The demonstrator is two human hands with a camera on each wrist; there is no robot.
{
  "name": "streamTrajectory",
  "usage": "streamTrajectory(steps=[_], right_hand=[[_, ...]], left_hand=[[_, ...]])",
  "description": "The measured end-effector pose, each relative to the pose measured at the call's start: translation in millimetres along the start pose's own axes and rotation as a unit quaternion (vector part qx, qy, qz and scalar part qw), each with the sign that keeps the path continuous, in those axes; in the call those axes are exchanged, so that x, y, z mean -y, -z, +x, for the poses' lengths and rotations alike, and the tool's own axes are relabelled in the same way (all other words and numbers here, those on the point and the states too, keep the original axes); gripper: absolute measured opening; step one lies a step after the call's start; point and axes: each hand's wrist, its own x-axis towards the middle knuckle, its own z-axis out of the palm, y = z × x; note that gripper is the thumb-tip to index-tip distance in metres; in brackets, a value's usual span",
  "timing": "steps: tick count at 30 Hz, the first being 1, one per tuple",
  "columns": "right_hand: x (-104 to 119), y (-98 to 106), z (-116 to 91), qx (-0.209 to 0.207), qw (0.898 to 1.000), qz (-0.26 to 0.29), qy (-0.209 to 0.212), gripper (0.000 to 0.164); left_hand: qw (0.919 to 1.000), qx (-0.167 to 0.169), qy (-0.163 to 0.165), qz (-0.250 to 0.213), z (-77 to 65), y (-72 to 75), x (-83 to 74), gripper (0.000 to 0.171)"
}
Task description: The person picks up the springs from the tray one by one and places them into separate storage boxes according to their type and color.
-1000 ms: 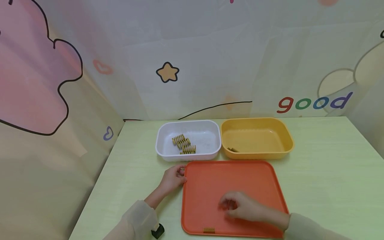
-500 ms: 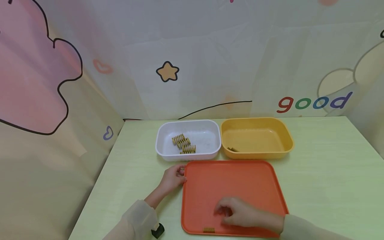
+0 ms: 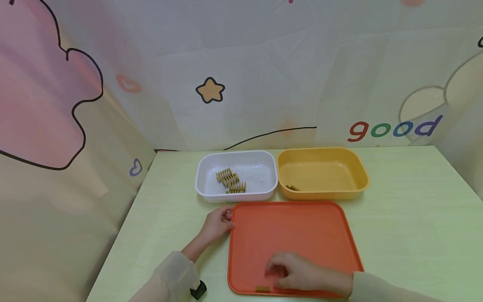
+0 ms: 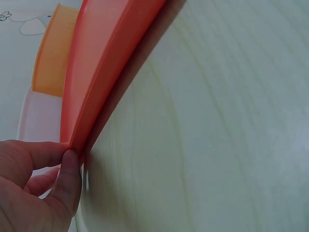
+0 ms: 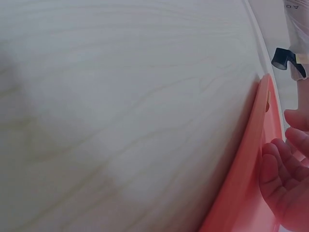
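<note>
An orange-red tray (image 3: 294,226) lies on the table. My left hand (image 3: 217,226) pinches its left rim near the far corner; the left wrist view shows thumb and finger (image 4: 50,153) meeting on the rim. Over the front part of the tray is my right hand (image 3: 292,270), fingers loosely bent with nothing seen between them. Just left of its fingertips, a small brass-coloured coil spring (image 3: 262,289) lies along the tray's front edge. The right wrist view shows that hand (image 5: 289,179) inside the tray's rim, palm partly visible.
Behind the tray stand a white bin (image 3: 237,199) holding several coil springs (image 3: 237,188) and a yellow bin (image 3: 324,195) with small springs (image 3: 293,188) in its front left corner. A printed cloth (image 3: 264,92) hangs behind the table. A black device (image 3: 198,290) sits by my left sleeve.
My right hand has moved left and toward the tray's front edge, closer to the spring lying there. My left hand keeps its place on the rim.
</note>
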Motion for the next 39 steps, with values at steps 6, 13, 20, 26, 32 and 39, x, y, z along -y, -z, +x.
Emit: streamTrajectory(steps=[6,13,20,26,32,39], right_hand=[[0.5,-4.3,2.3,0.001,1.000,-0.012,0.014,0.015],[1.0,-8.4,1.3,0.000,0.997,-0.048,0.055,0.014],[-0.6,-10.4,1.7,0.016,0.997,-0.061,0.038,0.015],[-0.7,-12.0,2.4,0.008,0.995,-0.080,0.052,0.016],[-0.6,-12.5,2.4,0.018,0.997,-0.069,0.037,0.014],[1.2,-13.4,3.3,0.022,0.996,-0.081,0.020,0.009]], left_hand=[[1.0000,-0.001,0.001,0.002,0.3,0.4,0.7,0.042],[1.0000,0.003,0.005,0.001,0.4,-0.1,2.6,0.043],[1.0000,0.000,-0.005,0.007,1.1,-0.1,3.3,0.043],[0.9999,0.000,-0.008,0.007,1.5,-0.5,4.9,0.043],[0.9999,-0.003,-0.006,0.011,1.3,-0.5,4.5,0.042],[0.9998,-0.003,-0.006,0.018,1.4,0.0,3.8,0.042]])
